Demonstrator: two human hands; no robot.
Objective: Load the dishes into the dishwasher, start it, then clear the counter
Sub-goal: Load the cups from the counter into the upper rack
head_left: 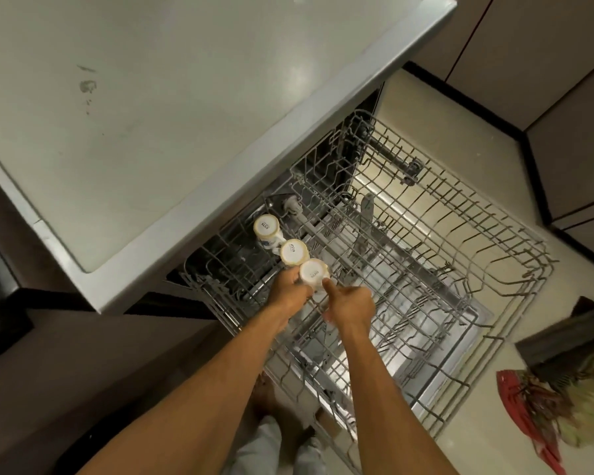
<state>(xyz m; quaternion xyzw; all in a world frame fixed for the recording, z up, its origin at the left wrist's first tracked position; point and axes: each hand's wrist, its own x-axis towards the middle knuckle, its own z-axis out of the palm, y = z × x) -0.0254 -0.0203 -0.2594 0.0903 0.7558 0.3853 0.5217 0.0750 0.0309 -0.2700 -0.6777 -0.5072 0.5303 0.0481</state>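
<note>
The dishwasher stands open with its wire upper rack (460, 279) pulled out over the lower rack and the door. Three white mugs stand upside down in a row along the rack's left side: the far mug (266, 226), the middle mug (294, 252) and the near mug (313, 273). My left hand (290, 294) wraps the near mug from the left. My right hand (352, 303) touches the same mug from the right, forefinger stretched against its side. The mug's lower part is hidden by my fingers.
A pale counter (151, 108) with a steel edge overhangs the dishwasher at the upper left. A broom and red dustpan (563, 389) lie on the floor at the right. Brown cabinet doors (546, 46) close off the far corner. My feet show at the bottom.
</note>
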